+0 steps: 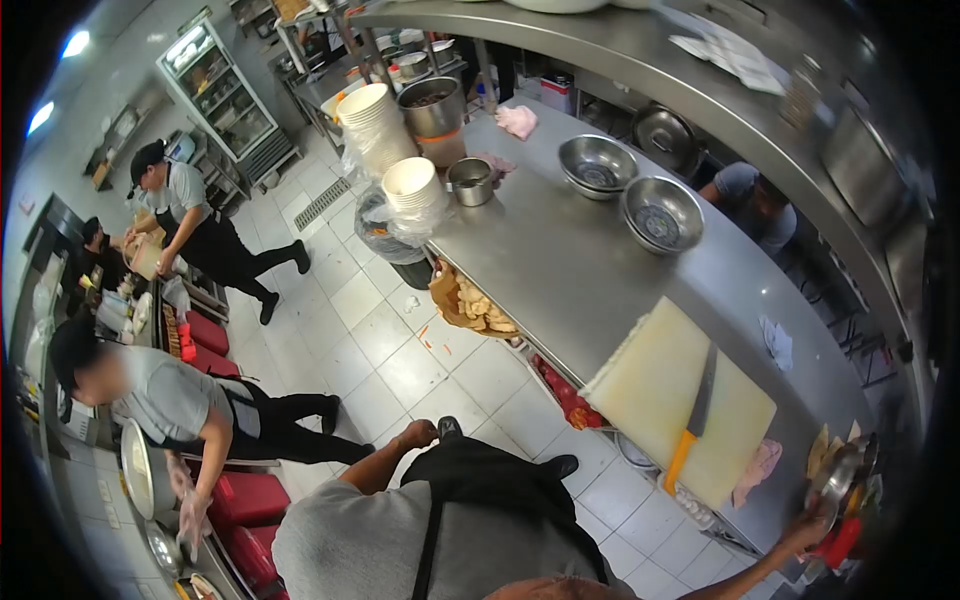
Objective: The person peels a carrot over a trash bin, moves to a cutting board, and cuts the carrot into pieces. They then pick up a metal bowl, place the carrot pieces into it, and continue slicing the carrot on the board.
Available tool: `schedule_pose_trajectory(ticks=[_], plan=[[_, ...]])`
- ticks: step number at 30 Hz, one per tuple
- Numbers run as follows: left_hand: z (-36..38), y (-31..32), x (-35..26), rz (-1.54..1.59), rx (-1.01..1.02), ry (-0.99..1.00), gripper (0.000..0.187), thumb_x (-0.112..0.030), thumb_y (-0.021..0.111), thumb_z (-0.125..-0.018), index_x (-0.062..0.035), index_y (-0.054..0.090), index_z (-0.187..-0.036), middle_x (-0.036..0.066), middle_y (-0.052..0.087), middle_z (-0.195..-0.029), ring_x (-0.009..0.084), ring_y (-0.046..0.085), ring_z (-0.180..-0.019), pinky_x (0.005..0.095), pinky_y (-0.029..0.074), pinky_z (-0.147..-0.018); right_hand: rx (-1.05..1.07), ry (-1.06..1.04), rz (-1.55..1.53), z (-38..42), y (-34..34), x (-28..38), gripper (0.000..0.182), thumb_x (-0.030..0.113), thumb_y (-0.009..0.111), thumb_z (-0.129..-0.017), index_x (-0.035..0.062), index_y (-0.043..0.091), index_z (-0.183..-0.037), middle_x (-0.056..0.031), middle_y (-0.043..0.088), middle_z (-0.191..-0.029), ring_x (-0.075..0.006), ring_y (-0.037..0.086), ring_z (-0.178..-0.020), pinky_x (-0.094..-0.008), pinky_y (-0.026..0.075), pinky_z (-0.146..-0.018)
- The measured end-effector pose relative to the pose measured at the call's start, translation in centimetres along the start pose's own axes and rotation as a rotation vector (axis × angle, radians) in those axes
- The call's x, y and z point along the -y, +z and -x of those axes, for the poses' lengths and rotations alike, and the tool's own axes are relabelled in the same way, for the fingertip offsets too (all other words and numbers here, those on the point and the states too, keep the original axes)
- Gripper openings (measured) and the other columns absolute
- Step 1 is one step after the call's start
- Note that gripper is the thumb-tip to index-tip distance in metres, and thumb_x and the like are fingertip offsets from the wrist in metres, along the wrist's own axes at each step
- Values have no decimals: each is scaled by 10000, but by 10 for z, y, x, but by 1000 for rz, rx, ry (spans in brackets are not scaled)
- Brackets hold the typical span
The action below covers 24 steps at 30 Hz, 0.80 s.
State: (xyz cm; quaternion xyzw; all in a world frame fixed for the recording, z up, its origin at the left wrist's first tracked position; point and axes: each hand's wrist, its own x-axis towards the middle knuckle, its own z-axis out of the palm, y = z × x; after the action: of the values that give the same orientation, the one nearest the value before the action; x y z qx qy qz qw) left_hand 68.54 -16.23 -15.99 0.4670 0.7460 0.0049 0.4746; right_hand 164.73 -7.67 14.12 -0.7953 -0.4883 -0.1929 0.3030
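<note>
At the far right, my right hand point(806, 532) grips the edge of a shiny metal bowl point(832, 482), which is tilted near the table's corner. A red item point(840, 545) shows just below that bowl. My left hand point(418, 433) hangs low beside my body above the tiled floor, its fingers curled in with nothing visible in them. Between my arms and the table's middle, a pale cutting board point(640, 370) lies on the steel table point(540, 235). Across it rests a knife point(690, 425) with an orange handle. A pink cloth point(757, 472) lies beside the board.
Two steel bowls point(662, 214) and stacked white tubs point(412, 185) stand farther along the table. Underneath sits a paper bag point(470, 300) of light-brown food. A steel shelf point(600, 35) overhangs the far side, where a person point(750, 195) bends. Co-workers point(190, 400) stand left.
</note>
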Motion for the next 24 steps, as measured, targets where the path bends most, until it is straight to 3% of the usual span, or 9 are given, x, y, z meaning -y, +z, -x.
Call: schedule_pose_trajectory(ticks=[2, 5, 8, 10, 13, 17, 18, 20, 24], plan=[[1, -6, 26, 65, 44, -29, 369, -313, 558, -912, -5, 758, -877, 176, 733, -772, 282, 728, -680, 432, 579, -715, 45, -40, -430, 39, -8, 159, 168, 32, 565, -983, -7, 706, -1065, -66, 694, -981, -223, 653, -947, -337, 531, -887], [-13, -21, 73, -9, 79, -86, 312, -274, 590, -883, -12, 758, -903, 164, 726, -745, 249, 707, -598, 404, 590, -625, 178, -241, -583, 90, -17, 355, 188, -96, 724, -835, -35, 721, -1012, -106, 664, -990, -224, 623, -967, -323, 504, -860], [-56, -20, 142, -96, -32, -9, 380, -363, 623, -870, -30, 785, -955, 221, 746, -992, 402, 714, -976, 499, 567, -855, 648, -267, -648, 133, -30, 535, 140, -102, 738, -791, -63, 715, -924, -118, 648, -937, -212, 618, -908, -313, 496, -790], [-54, -53, 151, 77, -212, 16, 373, -358, 638, -856, -30, 785, -955, 234, 743, -1000, 409, 715, -981, 489, 568, -876, 892, -368, -729, 165, -16, 630, 140, -86, 756, -783, -77, 716, -917, -118, 646, -906, -219, 622, -859, -315, 496, -749], [-52, -126, 136, 487, -341, -66, 372, -340, 693, -855, -7, 773, -1001, 239, 751, -990, 387, 728, -977, 457, 570, -885, 1101, -548, -856, 222, 9, 737, 172, -56, 789, -774, -52, 744, -940, -115, 664, -875, -232, 652, -781, -328, 507, -692], [-77, -224, 136, 662, -483, 115, 340, -334, 685, -916, -14, 747, -1015, 196, 757, -907, 291, 742, -871, 411, 573, -796, 1229, -792, -857, 282, 37, 813, 174, -12, 802, -792, -20, 754, -959, -126, 676, -839, -252, 680, -748, -351, 524, -660], [-87, -248, 145, 594, -542, 192, 217, -222, 647, -967, -16, 709, -1004, 36, 690, -797, 123, 638, -704, 305, 528, -659, 1270, -817, -862, 293, 42, 826, 169, -1, 802, -799, -17, 752, -960, -128, 679, -833, -256, 684, -747, -356, 527, -658], [-68, -312, 139, 749, -585, 183, 220, -227, 665, -970, -14, 706, -1009, 25, 676, -795, 111, 630, -713, 291, 527, -669, 1331, -841, -895, 311, 53, 860, 147, 29, 796, -823, 0, 751, -959, -129, 680, -850, -276, 681, -754, -361, 527, -668], [-88, -355, 219, 470, -797, 42, 261, -224, 674, -930, 13, 724, -1026, 187, 753, -963, 310, 721, -870, 419, 574, -793, 1441, -903, -920, 332, 84, 928, 155, 59, 803, -830, 13, 747, -968, -121, 667, -865, -278, 678, -775, -350, 522, -690]])
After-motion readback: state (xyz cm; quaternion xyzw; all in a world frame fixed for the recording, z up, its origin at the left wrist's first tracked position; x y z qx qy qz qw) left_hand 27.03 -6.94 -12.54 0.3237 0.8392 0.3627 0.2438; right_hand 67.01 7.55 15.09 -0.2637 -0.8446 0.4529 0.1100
